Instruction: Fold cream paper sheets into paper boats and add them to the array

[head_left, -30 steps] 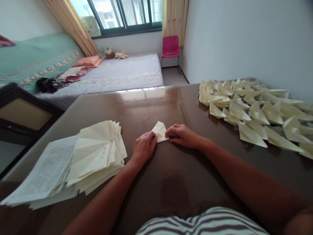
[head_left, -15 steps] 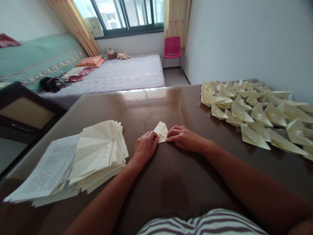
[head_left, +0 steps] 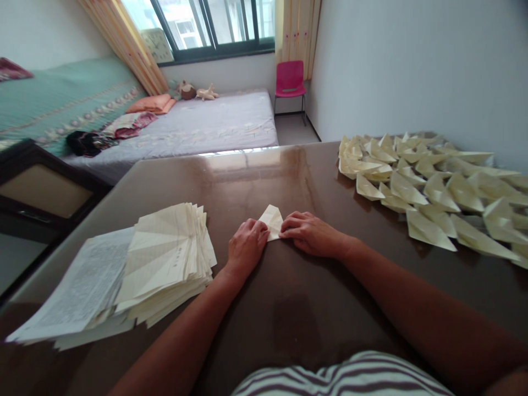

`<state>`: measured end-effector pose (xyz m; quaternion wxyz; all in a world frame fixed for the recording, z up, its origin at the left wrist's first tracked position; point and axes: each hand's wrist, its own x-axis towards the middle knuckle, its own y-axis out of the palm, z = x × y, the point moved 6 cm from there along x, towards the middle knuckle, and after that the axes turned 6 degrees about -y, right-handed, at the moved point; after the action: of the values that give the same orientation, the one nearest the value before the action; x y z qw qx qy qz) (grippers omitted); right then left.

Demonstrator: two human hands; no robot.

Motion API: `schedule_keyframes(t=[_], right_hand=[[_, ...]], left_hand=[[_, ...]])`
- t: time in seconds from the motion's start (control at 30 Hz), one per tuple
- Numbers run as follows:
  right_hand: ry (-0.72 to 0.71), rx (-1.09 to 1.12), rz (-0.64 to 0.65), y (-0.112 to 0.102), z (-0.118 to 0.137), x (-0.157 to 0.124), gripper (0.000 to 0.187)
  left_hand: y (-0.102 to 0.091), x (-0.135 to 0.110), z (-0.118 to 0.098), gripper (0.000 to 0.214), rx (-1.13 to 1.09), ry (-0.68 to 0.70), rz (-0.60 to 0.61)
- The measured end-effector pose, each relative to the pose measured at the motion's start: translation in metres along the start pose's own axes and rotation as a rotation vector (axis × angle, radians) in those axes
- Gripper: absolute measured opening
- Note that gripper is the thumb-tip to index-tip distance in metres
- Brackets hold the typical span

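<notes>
Nearest to my camera, a striped top point(head_left: 342, 379) shows at the bottom of the view, with both forearms stretched out over the glossy brown counter point(head_left: 297, 313). To the left I can see white printed sheets point(head_left: 88, 286) partly beneath a thick pile of cream sheets point(head_left: 165, 253), the uppermost one creased in a fan of lines. Just past them, around the middle of the counter, I have the small folded paper point(head_left: 272, 217) lying between the two hands. The left hand point(head_left: 247, 242) grips its left side with curled fingers, and the right hand point(head_left: 309, 234) pinches its lower right corner. Off to the right, many folded paper boats point(head_left: 437, 190) sit crowded together, reaching back toward the wall. Beyond the counter I make out a bed point(head_left: 223, 124) carrying a dark bundle point(head_left: 84, 143), orange pillows point(head_left: 150, 103) and, at its far end, a pale stuffed toy point(head_left: 206, 92). A pink chair point(head_left: 290, 80) stands beside the bed, near the window point(head_left: 214, 50).
</notes>
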<state>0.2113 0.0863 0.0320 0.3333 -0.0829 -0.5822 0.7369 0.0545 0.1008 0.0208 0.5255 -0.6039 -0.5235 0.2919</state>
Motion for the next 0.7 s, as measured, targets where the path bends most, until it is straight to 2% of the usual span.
schedule_keyframes(t=[0.13, 0.37, 0.5, 0.7], right_hand=[[0.0, 0.002, 0.006, -0.001, 0.001, 0.0, 0.032], [-0.007, -0.002, 0.022, 0.0, -0.001, -0.001, 0.032], [-0.022, -0.005, 0.035, -0.001, -0.002, -0.001, 0.033], [-0.022, -0.033, 0.059, -0.003, -0.004, -0.003, 0.032]], left_hand=[[-0.002, -0.002, -0.007, 0.016, 0.012, 0.147, -0.084], [0.004, -0.007, -0.011, 0.02, 0.053, 0.311, -0.011], [0.004, -0.011, -0.015, 0.022, 0.091, 0.349, -0.009], [0.002, -0.013, -0.019, 0.031, 0.14, 0.334, 0.001]])
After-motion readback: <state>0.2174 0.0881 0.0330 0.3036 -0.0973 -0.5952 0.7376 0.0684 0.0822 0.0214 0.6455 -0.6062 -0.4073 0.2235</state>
